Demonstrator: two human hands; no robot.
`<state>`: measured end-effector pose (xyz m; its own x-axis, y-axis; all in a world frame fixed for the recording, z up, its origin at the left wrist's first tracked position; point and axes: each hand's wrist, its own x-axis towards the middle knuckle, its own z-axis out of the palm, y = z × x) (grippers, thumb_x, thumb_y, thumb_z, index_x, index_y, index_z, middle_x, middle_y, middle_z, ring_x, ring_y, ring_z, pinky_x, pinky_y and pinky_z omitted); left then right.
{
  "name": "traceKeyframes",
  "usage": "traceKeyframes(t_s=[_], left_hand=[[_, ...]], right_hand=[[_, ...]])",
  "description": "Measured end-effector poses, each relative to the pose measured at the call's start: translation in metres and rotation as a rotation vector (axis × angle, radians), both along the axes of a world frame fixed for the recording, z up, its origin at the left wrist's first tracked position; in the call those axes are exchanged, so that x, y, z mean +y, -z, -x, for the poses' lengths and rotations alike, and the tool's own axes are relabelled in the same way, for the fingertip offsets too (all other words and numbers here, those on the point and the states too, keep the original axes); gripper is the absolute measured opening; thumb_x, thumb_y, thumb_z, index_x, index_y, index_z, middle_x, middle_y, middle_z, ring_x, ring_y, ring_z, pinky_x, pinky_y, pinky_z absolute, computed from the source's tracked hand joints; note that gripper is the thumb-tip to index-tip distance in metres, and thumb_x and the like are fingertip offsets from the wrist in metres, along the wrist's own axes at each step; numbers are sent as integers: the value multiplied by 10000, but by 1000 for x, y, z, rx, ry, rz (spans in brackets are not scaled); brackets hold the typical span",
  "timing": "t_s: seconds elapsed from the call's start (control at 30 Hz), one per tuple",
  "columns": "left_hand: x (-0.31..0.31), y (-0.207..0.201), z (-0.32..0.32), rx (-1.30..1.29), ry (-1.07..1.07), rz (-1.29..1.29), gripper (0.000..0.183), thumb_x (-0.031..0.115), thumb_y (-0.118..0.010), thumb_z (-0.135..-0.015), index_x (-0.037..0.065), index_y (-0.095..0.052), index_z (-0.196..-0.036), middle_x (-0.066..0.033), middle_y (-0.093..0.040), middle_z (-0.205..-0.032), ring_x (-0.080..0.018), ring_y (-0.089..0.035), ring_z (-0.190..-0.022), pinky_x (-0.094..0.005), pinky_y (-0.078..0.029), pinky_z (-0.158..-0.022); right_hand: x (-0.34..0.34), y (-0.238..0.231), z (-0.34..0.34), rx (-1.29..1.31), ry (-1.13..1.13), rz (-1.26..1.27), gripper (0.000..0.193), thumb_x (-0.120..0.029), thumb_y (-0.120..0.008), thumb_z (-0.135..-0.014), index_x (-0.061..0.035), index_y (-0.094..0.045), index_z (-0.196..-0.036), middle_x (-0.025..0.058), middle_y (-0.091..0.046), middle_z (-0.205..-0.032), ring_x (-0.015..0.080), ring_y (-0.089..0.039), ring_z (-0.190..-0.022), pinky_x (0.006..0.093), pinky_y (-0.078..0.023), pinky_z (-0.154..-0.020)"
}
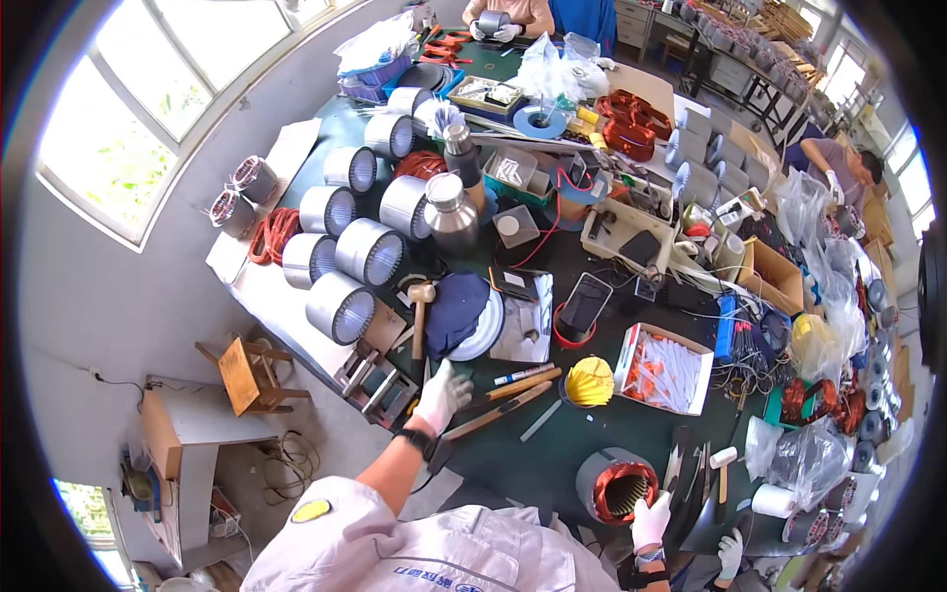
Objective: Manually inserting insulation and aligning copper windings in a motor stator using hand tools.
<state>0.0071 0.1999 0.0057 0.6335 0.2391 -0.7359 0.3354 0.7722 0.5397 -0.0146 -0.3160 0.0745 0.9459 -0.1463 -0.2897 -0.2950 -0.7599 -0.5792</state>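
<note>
My left hand (443, 397), in a white glove, reaches out over the table with its fingers apart and nothing in them. Just beyond it lies a mallet (419, 321) with a pale head and wooden handle, beside a dark blue cloth (458, 308). Near the front edge a motor stator (599, 480) lies on its side, its copper windings facing me. My right hand (651, 521), gloved too, grips the stator's right rim; part of its fingers is hidden. Wooden sticks (503, 407) and a yellow round bundle (590, 382) lie between my hands.
Several grey stator cores (370, 252) stand at the left, near a steel flask (451, 217). A box of white and orange strips (666, 370) sits to the right. A co-worker's gloved hand (730, 553) is at the lower right; other people work at the far side and right.
</note>
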Motion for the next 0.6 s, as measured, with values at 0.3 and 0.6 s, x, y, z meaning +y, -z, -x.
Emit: traceKeyframes(t_s=[0.3, 0.6], left_hand=[[47, 79, -59, -75, -609, 281, 481, 254, -723, -1011, 38, -567, -1411, -145, -618, -1436, -323, -597, -1303, -515, -425, -1180], [23, -16, 56, -272, 76, 62, 407, 127, -681, -1003, 37, -568, -1383, -102, -696, -1272, -232, -726, -991, -366, -587, -721]], right_hand=[[15, 0, -6, 93, 173, -10, 326, -125, -661, -843, 43, -610, -1118, 251, -709, -972, 442, -695, -947, 479, -539, -863], [4, -10, -3, 60, 122, 0, 366, -180, -682, -841, 47, -613, -1119, 262, -723, -956, 444, -709, -938, 485, -549, -850]])
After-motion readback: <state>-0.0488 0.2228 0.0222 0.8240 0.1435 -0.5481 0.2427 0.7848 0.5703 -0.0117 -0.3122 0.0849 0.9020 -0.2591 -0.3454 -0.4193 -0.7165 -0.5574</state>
